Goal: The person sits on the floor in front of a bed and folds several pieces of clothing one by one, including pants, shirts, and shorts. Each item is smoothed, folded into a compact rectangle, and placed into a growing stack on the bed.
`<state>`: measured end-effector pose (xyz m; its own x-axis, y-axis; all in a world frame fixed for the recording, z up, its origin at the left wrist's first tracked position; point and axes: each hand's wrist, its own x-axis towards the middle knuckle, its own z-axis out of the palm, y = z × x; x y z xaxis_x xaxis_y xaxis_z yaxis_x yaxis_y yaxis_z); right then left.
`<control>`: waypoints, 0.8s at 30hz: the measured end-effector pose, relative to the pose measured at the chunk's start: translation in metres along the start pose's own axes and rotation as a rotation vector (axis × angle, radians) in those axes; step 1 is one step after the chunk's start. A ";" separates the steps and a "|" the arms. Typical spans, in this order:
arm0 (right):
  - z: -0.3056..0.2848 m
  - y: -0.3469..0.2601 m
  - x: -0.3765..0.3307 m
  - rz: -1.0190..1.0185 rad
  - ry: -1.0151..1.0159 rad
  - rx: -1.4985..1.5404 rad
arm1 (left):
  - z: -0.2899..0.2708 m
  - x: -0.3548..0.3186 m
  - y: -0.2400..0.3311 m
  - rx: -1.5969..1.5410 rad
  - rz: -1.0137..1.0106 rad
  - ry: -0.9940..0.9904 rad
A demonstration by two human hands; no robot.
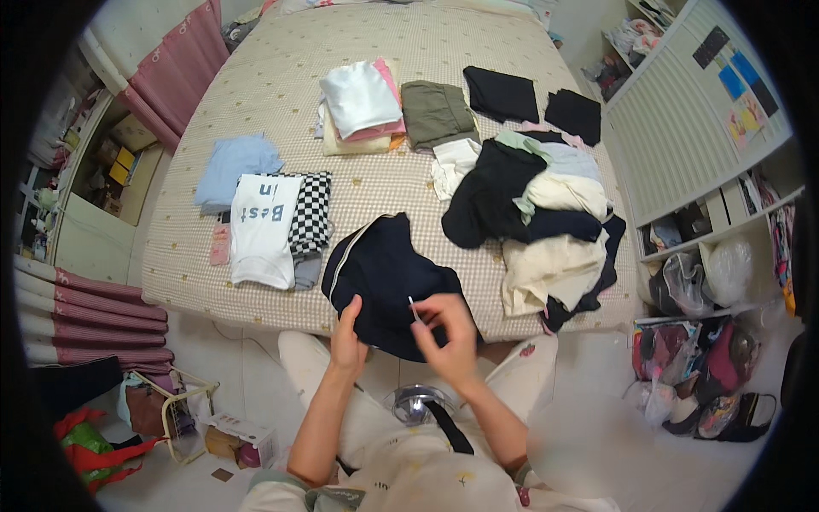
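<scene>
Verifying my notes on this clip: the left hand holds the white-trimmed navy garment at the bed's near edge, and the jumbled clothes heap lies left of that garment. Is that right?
Not quite: the head view shows the jumbled clothes heap lying right of the white-trimmed navy garment. The left hand does hold that garment at the near edge of the bed.

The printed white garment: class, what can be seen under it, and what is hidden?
Out from under the white garment show checkered cloth at right, grey cloth at lower right and pink cloth at left. Whatever lies beneath its middle is covered.
</scene>
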<state>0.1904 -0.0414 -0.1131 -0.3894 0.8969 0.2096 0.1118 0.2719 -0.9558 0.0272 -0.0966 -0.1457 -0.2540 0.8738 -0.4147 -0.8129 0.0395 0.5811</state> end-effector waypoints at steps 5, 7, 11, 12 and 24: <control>-0.066 -0.040 0.012 -0.199 -0.030 -0.302 | 0.013 -0.071 0.010 0.281 -0.016 -0.223; -0.084 -0.026 0.013 0.073 -0.470 -0.059 | 0.022 -0.086 0.011 0.369 0.049 -0.258; -0.097 -0.050 0.000 0.454 -0.749 -0.218 | 0.024 -0.093 0.020 0.412 0.150 -0.162; -0.093 -0.048 -0.014 0.374 -0.629 0.011 | 0.027 -0.094 0.022 0.506 0.228 -0.109; -0.093 -0.140 -0.006 0.017 -0.479 0.190 | 0.046 -0.097 0.004 0.710 0.285 -0.111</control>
<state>0.2616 -0.0522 0.0382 -0.7689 0.6283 0.1188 -0.0295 0.1508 -0.9881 0.0726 -0.1591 -0.0713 -0.3189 0.9387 -0.1309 -0.1836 0.0743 0.9802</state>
